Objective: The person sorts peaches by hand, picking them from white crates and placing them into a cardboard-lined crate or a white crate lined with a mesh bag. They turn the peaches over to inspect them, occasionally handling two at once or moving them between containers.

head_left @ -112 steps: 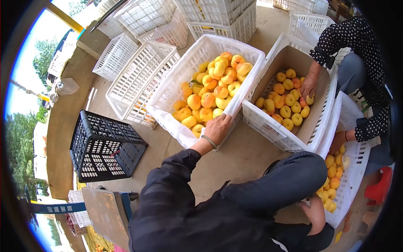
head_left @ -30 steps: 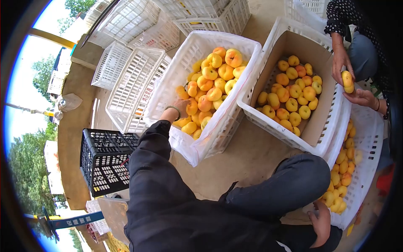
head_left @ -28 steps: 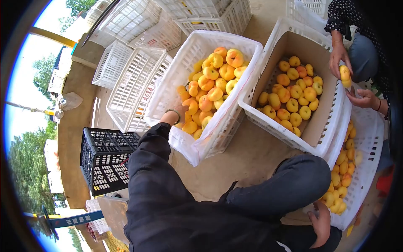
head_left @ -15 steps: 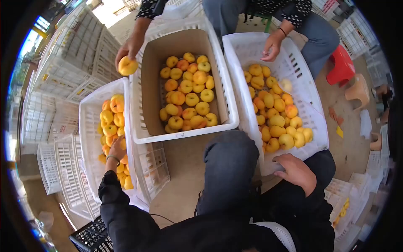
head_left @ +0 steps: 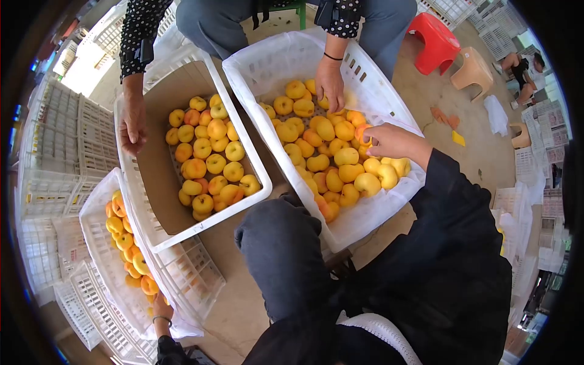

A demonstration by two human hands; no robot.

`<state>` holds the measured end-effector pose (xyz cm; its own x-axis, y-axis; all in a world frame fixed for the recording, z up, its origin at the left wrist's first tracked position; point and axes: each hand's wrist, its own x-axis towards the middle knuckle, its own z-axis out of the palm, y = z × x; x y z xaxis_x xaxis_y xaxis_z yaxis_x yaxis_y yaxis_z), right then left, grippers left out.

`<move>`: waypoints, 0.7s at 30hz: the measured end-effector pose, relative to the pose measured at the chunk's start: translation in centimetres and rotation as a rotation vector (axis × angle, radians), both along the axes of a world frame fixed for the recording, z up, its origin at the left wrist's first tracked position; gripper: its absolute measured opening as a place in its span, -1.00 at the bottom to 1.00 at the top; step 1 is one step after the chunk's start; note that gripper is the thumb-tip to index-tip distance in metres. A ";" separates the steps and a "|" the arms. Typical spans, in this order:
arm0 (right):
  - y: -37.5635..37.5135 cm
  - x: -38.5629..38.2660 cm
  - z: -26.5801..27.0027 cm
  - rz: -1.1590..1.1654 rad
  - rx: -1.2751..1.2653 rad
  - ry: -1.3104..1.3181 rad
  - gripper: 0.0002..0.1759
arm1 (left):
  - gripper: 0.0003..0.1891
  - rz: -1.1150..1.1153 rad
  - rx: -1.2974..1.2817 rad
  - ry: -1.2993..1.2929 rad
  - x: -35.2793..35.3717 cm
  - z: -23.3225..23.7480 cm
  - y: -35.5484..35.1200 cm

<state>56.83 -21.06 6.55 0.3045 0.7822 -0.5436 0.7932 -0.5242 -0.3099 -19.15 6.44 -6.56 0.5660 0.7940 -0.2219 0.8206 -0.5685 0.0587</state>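
My right hand reaches into the lined white crate on the right, its fingers curled at an orange-red peach on top of the pile. Low at the left, my left hand is in a narrower lined crate, against the near end of a row of peaches; its fingers are mostly hidden. Between these crates stands a cardboard-lined crate holding several yellow peaches.
A co-worker sits opposite, one hand at peaches in the right crate, the other over the middle crate's left rim. Stacked crates rise at the left. Red and beige stools stand at the back right.
My view has turned right. My right hand has moved from the right crate's near edge to its peaches. The co-worker's peach has left their hand; their other hand has lowered into the right crate.
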 end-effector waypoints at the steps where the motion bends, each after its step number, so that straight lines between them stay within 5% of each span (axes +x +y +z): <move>1: 1.1 0.8 -2.1 0.035 0.005 -0.001 -0.64 | -0.55 0.117 -0.115 -0.015 3.2 2.9 -0.6; 4: 4.3 0.9 -7.5 0.085 -0.014 -0.109 -0.60 | -0.57 0.303 -0.222 -0.127 9.8 7.5 -2.2; 6: 5.6 0.0 -9.5 0.078 -0.149 -0.146 -0.56 | -0.62 0.398 -0.178 -0.445 13.9 9.5 -3.9; 8: 5.0 -0.5 -12.0 0.105 -0.188 -0.174 -0.46 | -0.62 0.443 -0.068 -0.495 18.4 10.9 -6.7; 9: 4.5 -0.3 -13.3 0.119 -0.212 -0.183 -0.48 | -0.60 0.280 0.022 -0.328 18.8 10.8 -7.3; 16: 4.2 0.6 -13.4 0.001 -0.194 -0.052 -0.36 | -0.56 0.374 -0.009 -0.259 18.5 7.7 -9.4; 18: 4.5 0.4 -11.6 -0.251 -0.219 0.153 -0.36 | -0.57 0.342 0.115 -0.310 19.9 8.0 -9.7; 21: 4.1 0.1 -11.4 -0.269 -0.148 0.178 -0.34 | -0.61 0.214 0.434 -0.362 24.4 10.8 -10.3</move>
<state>56.94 -16.95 -4.88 0.3786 0.5957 -0.7084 0.5612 -0.7564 -0.3361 5.21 -3.88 4.20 0.3630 0.8734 0.3248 0.8903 -0.4279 0.1556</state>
